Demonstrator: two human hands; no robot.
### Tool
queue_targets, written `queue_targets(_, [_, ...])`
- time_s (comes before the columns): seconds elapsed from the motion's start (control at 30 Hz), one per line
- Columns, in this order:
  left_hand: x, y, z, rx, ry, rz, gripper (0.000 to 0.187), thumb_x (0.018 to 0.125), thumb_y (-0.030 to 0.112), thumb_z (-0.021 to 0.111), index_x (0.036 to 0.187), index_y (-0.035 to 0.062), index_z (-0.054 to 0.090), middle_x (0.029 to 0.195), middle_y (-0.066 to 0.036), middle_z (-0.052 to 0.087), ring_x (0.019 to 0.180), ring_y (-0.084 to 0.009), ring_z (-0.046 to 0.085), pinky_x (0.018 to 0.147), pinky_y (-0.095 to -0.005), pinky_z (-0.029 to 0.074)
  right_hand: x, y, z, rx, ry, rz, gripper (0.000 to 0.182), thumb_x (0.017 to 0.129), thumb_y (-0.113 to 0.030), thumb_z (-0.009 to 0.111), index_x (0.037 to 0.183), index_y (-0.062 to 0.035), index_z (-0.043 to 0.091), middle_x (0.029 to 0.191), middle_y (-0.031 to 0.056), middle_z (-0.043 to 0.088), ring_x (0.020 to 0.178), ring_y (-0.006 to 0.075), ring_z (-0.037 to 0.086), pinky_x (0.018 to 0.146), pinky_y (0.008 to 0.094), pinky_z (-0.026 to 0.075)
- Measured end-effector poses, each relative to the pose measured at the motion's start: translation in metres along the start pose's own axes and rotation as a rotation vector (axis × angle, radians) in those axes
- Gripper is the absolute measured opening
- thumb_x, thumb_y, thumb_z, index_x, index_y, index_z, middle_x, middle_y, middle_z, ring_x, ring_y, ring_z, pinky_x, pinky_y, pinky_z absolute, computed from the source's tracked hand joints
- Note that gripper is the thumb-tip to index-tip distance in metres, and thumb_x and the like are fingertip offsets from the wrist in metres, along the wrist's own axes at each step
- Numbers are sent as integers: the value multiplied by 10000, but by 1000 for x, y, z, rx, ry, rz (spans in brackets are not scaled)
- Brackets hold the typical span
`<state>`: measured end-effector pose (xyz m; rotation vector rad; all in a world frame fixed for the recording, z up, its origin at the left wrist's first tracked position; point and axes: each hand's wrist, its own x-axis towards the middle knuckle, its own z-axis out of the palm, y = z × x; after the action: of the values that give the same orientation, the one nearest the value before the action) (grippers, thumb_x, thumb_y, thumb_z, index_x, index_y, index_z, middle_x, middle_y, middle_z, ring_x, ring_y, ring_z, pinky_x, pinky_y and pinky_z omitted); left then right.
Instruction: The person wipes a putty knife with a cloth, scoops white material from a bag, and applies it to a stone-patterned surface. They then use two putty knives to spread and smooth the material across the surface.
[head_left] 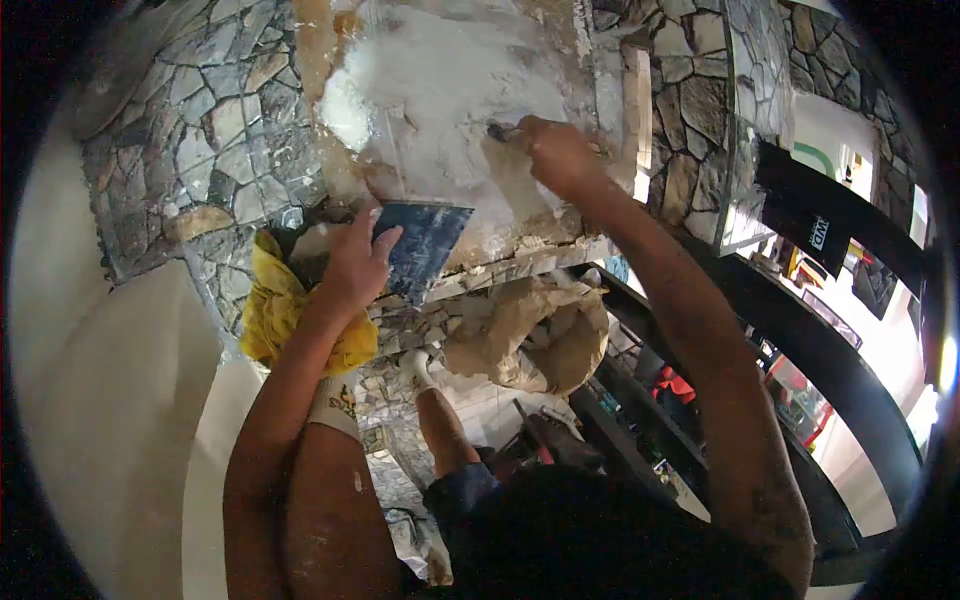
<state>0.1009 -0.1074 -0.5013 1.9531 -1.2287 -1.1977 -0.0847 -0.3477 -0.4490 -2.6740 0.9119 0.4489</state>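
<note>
My left hand [362, 255] grips the edge of a wide, flat dark blade [422, 245], its fingers and thumb on the blade's left side. Up and to the right, my right hand [555, 155] is closed round a small dark tool [497, 132], whose end touches the board. The board [450, 90] is smeared with grey-white paste or powder, and a white powder heap [347, 108] lies on its left part. Beside my left forearm hangs a yellow cloth [275, 310].
Below the board's front edge stands an open, crumpled brown paper bag [540, 340]. Stone-patterned surfaces [225, 130] flank the board. Black curved rails [810, 350] run down the right side. My legs and a white sock [337, 400] show below.
</note>
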Motion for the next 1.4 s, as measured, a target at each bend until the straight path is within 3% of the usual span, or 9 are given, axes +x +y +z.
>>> queue_targets(0.37, [1,0,2,12,-15,18,399,858,206,547,1148,-51,450,985,-285,565,919,-420,553,792,-427,432,16,24,0,-21,-125,-21,379,619,31,553,985,-48,611,926,152,602,843,351,587,770,398,474])
queue_targets(0.5, [2,-3,0,3,-43,-25,383,859,192,550,1141,-49,452,991,-295,559,922,-417,555,781,-417,439,-15,-12,21,6,92,45,301,604,36,546,886,-30,629,879,165,605,816,349,588,715,398,483])
queue_targets(0.63, [-1,-4,7,39,6,62,369,858,186,554,1131,-42,457,929,-295,571,854,-432,564,723,-435,448,12,29,-6,123,83,-213,386,607,57,576,972,-68,602,881,162,606,811,354,591,707,407,484])
queue_targets(0.73, [3,-1,0,45,17,59,361,855,184,558,1121,-41,464,861,-287,579,793,-439,569,680,-450,448,-2,-2,16,3,110,105,346,618,42,577,946,-62,620,864,163,608,805,341,594,702,400,484])
queue_targets(0.87, [0,-2,5,93,21,61,368,849,201,565,1113,-38,473,797,-276,578,736,-441,564,649,-460,443,11,11,-5,-38,-148,34,357,654,16,580,999,-71,612,925,152,613,861,341,589,757,398,485])
queue_targets(1.0, [2,-18,11,163,118,186,375,847,225,565,1113,-26,481,770,-272,570,711,-439,554,642,-461,438,2,16,30,1,294,-124,407,637,46,546,1024,-67,606,949,167,612,861,339,586,786,401,476])
queue_targets(1.13, [1,-11,11,123,36,123,373,844,226,568,1101,-33,488,797,-271,571,742,-441,546,671,-469,434,13,7,-18,-45,-251,35,400,626,47,546,1000,-77,618,992,161,601,898,330,577,790,400,469])
queue_targets(1.27, [1,-7,8,87,115,168,338,840,187,569,1071,-47,488,838,-284,575,763,-443,548,677,-468,436,9,29,31,26,183,-105,389,598,57,537,952,-74,630,950,147,602,891,326,573,766,389,470])
queue_targets(1.4, [0,-1,2,54,41,131,334,837,176,570,1076,-41,484,834,-284,575,764,-440,555,661,-470,435,19,30,-6,-14,-100,-155,350,629,23,553,957,-71,629,959,148,598,887,334,571,780,392,467])
